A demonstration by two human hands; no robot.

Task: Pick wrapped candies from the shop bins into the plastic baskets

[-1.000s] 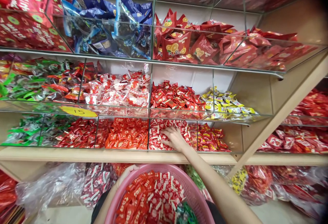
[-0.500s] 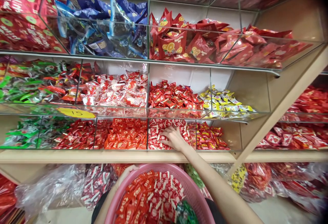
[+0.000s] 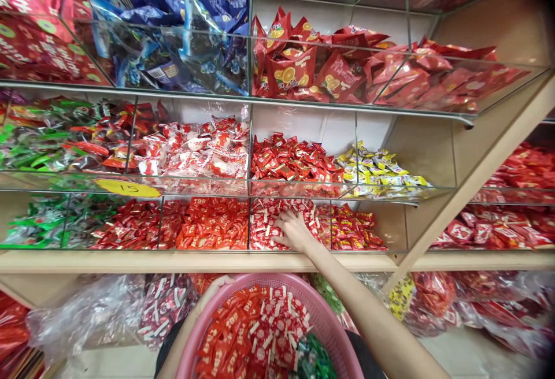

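Observation:
My left hand (image 3: 214, 291) grips the left rim of a pink plastic basket (image 3: 323, 301), its fingers partly hidden behind the rim. In the basket lie orange-red wrapped candies (image 3: 228, 333), red-and-white wrapped candies (image 3: 277, 324) and some dark green ones (image 3: 313, 359). My right hand (image 3: 295, 230) reaches over the shelf edge into a lower bin. Its fingers are spread and rest on the red-and-white candies (image 3: 264, 217) there, with nothing visibly gripped.
Clear dividers and front panels (image 3: 250, 159) split the shelves into bins of wrapped sweets. A yellow tag (image 3: 128, 188) reading 15 hangs at left. The wooden ledge (image 3: 143, 262) runs above the basket. Plastic bags of candy (image 3: 162, 309) sit beneath it.
The view has shifted slightly, so the shelves appear a little higher. My right hand stays on the red-and-white candies with fingers spread; my left hand still holds the basket.

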